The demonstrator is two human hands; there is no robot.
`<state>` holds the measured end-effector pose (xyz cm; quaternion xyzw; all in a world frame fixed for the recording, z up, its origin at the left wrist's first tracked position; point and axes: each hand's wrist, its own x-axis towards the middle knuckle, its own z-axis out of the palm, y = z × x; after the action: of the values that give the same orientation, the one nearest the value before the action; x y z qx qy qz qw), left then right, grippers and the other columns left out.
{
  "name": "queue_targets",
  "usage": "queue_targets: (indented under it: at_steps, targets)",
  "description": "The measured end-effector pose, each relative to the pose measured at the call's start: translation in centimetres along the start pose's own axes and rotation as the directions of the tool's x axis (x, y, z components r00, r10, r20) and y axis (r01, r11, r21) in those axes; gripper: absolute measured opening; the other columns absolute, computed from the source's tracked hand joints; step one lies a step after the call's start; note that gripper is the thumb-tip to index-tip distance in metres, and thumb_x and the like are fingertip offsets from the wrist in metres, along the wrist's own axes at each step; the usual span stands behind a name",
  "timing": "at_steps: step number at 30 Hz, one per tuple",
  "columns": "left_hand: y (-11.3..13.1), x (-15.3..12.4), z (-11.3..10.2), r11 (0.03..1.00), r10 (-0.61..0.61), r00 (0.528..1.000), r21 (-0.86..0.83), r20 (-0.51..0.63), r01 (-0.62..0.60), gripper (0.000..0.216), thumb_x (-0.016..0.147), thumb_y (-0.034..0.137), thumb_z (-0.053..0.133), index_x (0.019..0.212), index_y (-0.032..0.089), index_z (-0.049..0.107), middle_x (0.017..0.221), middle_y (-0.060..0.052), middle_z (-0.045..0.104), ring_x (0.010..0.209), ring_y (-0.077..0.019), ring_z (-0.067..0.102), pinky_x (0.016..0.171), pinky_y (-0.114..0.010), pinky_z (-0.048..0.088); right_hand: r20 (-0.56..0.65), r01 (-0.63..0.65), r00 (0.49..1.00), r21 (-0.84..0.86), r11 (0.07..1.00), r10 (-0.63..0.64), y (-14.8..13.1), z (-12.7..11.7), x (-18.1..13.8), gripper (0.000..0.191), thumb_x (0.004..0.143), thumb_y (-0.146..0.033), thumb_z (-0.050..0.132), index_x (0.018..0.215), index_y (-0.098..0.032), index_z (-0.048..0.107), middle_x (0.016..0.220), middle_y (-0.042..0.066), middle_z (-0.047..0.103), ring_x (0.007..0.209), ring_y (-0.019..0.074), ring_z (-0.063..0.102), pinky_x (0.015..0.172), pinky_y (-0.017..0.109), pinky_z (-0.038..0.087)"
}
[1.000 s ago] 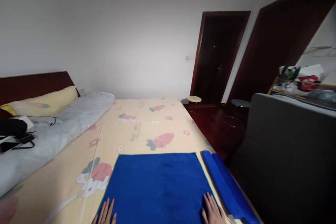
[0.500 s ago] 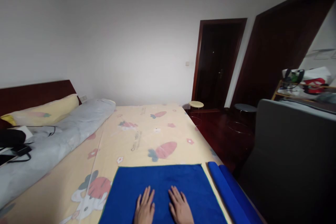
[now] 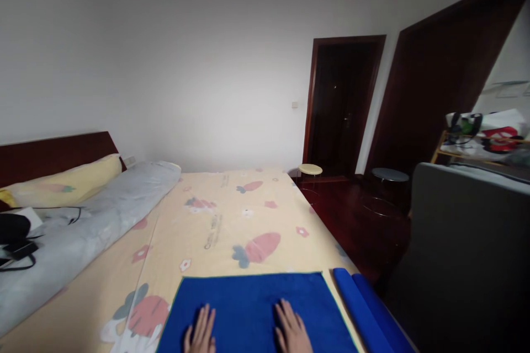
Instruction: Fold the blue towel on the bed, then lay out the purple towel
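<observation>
A blue cloth (image 3: pixel 248 303) with a thin green edge lies spread flat on the bed, its lower part cut off by the frame. On its left half rests my left hand (image 3: pixel 201 332), palm down with fingers stretched out. My right hand (image 3: pixel 292 328) lies flat on the right half, fingers extended and a little apart. Neither hand grips anything. Just right of the cloth, two blue rolls of fabric (image 3: pixel 364 309) lie side by side along the bed's edge.
The bed (image 3: pixel 232 204) has a carrot-print sheet. A grey quilt (image 3: pixel 95 215), a yellow pillow (image 3: pixel 66 182) and a black cabled device (image 3: pixel 19 237) are at left. Two stools (image 3: pixel 310 169) stand beyond the bed, and a dark chair back (image 3: pixel 467 248) rises at right.
My hands have moved apart over the cloth, the left one leftward and the right one slightly rightward. The view has tilted up a little, so things sit lower in it.
</observation>
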<state>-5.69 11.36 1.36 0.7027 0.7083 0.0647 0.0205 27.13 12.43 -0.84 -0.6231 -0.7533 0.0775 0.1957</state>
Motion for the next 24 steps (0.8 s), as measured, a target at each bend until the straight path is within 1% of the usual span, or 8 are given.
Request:
queue_targets:
  at_steps: [3,6,8,11,14,17,20,24]
  targets:
    - [6.8,1.9,0.6,0.979,0.179,0.976,-0.121,0.126,-0.164,0.07,0.079,0.019,0.038,0.145,0.037,0.024,0.155,0.009,0.021,0.145,-0.0182,0.024,0.117,-0.043,0.024,0.127,0.232,0.959,0.155,0.96,-0.252,-5.5,2.4,2.4,0.055,0.092,-0.038,0.04,0.146,-0.035,0.031,0.153,0.002,0.031,0.14,0.0239,0.034,0.112,0.042,0.035]
    - [9.3,3.6,0.7,0.966,0.231,0.957,-0.161,0.174,-0.204,0.068,0.08,0.022,0.037,0.145,0.036,0.026,0.155,0.007,0.022,0.145,-0.0185,0.024,0.118,-0.044,0.023,0.18,0.348,0.903,0.225,0.91,-0.39,-6.4,2.6,4.3,0.058,0.09,-0.035,0.047,0.145,-0.04,0.03,0.151,-0.001,0.035,0.138,0.023,0.037,0.112,0.041,0.035]
    - [8.0,4.7,0.1,0.983,0.16,0.976,-0.115,0.148,-0.144,0.062,0.085,0.025,0.032,0.146,0.034,0.027,0.156,0.005,0.021,0.145,-0.0183,0.023,0.118,-0.045,0.022,0.172,0.3,0.928,0.182,0.937,-0.33,-4.1,1.3,5.1,0.054,0.091,-0.038,0.045,0.144,-0.039,0.033,0.152,0.0,0.034,0.14,0.0235,0.035,0.113,0.044,0.032]
    - [3.4,6.2,-1.4,1.0,-0.016,0.994,-0.004,0.112,0.016,0.057,0.091,0.039,0.024,0.148,0.032,0.023,0.158,0.004,0.018,0.147,-0.0191,0.018,0.118,-0.049,0.019,0.114,0.052,0.992,0.054,0.997,-0.058,2.4,-1.8,5.4,0.053,0.094,-0.051,0.033,0.144,-0.035,0.033,0.155,0.002,0.03,0.143,0.0246,0.028,0.116,0.051,0.025]
    - [-2.2,7.9,-2.8,0.99,-0.136,0.975,0.061,0.175,0.128,0.064,0.089,0.056,0.025,0.149,0.033,0.018,0.16,0.004,0.016,0.148,-0.0203,0.013,0.118,-0.051,0.015,0.078,-0.158,0.984,-0.054,0.986,0.162,9.3,-4.4,5.0,0.065,0.089,-0.065,0.03,0.145,-0.032,0.032,0.155,0.003,0.029,0.144,0.0258,0.025,0.117,0.054,0.02]
    - [-6.2,9.5,-3.7,0.979,-0.2,0.949,0.076,0.243,0.187,0.069,0.087,0.06,0.026,0.149,0.033,0.015,0.161,0.002,0.013,0.148,-0.0213,0.012,0.117,-0.053,0.017,0.035,-0.288,0.955,-0.13,0.949,0.295,13.9,-5.3,4.7,0.073,0.084,-0.071,0.033,0.144,-0.029,0.037,0.154,0.005,0.032,0.144,0.0276,0.025,0.116,0.054,0.022]
    - [-7.5,10.6,-4.4,0.964,-0.264,0.926,0.094,0.271,0.247,0.07,0.087,0.06,0.027,0.15,0.032,0.013,0.162,0.0,0.007,0.148,-0.0222,0.01,0.115,-0.055,0.02,-0.002,-0.322,0.945,-0.191,0.927,0.327,15.5,-5.3,5.0,0.076,0.083,-0.07,0.035,0.143,-0.023,0.04,0.152,0.007,0.034,0.143,0.0282,0.026,0.115,0.052,0.024]
    - [-4.7,10.1,-5.3,0.925,-0.349,0.913,0.233,0.211,0.3,0.064,0.09,0.046,0.027,0.15,0.023,0.018,0.161,-0.007,0.013,0.148,-0.0241,0.014,0.115,-0.057,0.017,-0.077,-0.348,0.937,-0.295,0.89,0.341,13.8,-4.9,5.5,0.076,0.084,-0.059,0.04,0.139,-0.008,0.045,0.149,0.017,0.036,0.141,0.0326,0.03,0.117,0.053,0.021]
